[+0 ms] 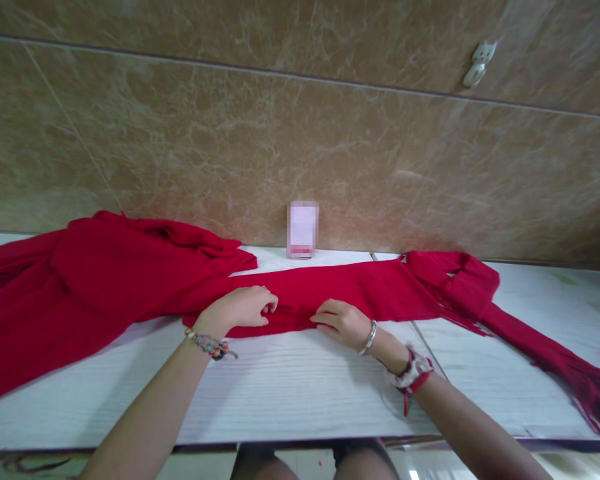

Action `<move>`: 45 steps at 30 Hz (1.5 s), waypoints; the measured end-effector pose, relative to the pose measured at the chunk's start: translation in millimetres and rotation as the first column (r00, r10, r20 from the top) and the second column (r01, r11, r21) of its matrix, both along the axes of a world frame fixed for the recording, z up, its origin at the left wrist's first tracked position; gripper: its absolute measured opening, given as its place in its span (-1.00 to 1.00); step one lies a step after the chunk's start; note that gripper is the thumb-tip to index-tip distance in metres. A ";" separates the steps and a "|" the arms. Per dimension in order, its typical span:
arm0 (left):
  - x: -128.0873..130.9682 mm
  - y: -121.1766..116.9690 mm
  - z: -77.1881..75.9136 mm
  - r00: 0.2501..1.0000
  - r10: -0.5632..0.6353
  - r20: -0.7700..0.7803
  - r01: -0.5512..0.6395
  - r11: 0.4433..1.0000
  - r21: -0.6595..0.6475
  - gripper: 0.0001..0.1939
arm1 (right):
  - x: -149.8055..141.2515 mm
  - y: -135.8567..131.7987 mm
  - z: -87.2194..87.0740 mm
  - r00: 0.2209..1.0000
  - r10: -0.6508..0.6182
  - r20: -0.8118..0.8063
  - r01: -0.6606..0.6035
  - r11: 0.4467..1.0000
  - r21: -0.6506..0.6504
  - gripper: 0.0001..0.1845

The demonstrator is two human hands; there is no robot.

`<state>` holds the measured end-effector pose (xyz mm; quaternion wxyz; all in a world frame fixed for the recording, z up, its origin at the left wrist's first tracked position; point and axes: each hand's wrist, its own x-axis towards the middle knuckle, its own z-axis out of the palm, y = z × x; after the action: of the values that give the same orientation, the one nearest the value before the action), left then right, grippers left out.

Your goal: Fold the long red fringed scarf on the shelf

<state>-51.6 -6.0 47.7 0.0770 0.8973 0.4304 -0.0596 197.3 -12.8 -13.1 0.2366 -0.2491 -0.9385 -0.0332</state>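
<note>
A long red scarf lies flat across the white table, folded into a strip in front of me. My left hand rests on the strip with its fingers curled into the cloth near a crease. Close to the near edge, my right hand has thumb and fingertips pinched together on the fabric. Between the two hands the cloth shows small wrinkles. Further right, the scarf is looped over itself, and a narrow tail ends in a red fringe. A bunched heap of red cloth spreads to the left; whether it joins the strip is unclear.
The white wood-grain table runs along a brown marble-look tiled wall. A blurred-out pale card or phone leans on the wall. A cat-shaped hook is fixed higher up. My knees show below the table edge.
</note>
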 end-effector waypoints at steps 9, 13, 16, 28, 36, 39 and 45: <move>1.3 -8.1 15.1 1.000 0.000 0.002 0.000 0.999 -0.047 -0.76 | 0.2 -1.1 0.7 0.999 -0.033 0.033 0.033 0.999 0.013 -0.80; 5.1 -16.9 17.7 0.999 0.044 -0.032 -0.049 0.983 -0.176 -0.72 | -1.0 -4.2 4.5 0.999 -0.024 0.038 0.025 0.999 -0.046 -0.81; 11.7 -21.1 15.0 0.991 0.091 -0.094 -0.109 0.969 -0.220 -0.71 | -2.1 -4.6 4.0 0.999 -0.026 0.045 0.028 0.998 -0.056 -0.80; 19.8 -9.3 -8.1 0.990 0.131 0.044 -0.130 0.991 -0.015 -0.53 | 0.7 -4.6 4.4 0.994 -0.012 0.111 0.008 0.999 0.034 -0.76; 11.7 0.2 -15.5 0.848 0.509 -0.147 -0.518 0.855 -0.028 -0.44 | 5.7 -2.5 10.6 0.996 0.087 -0.018 -0.088 0.981 -0.173 -0.74; 17.6 -1.7 -14.5 0.866 0.497 -0.062 -0.474 0.854 0.216 -0.54 | 5.9 -2.5 11.9 0.995 0.095 -0.032 -0.099 0.974 -0.205 -0.74; 40.5 -1.8 -35.1 0.998 -0.014 0.061 0.010 0.998 0.069 -0.55 | 4.9 -5.6 13.9 0.997 0.068 -0.042 -0.076 0.965 -0.250 -0.74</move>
<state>-11.2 -7.7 12.6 0.0587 0.9034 0.4245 -0.0177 202.2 -18.4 0.7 0.2195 -0.2435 -0.9396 0.0989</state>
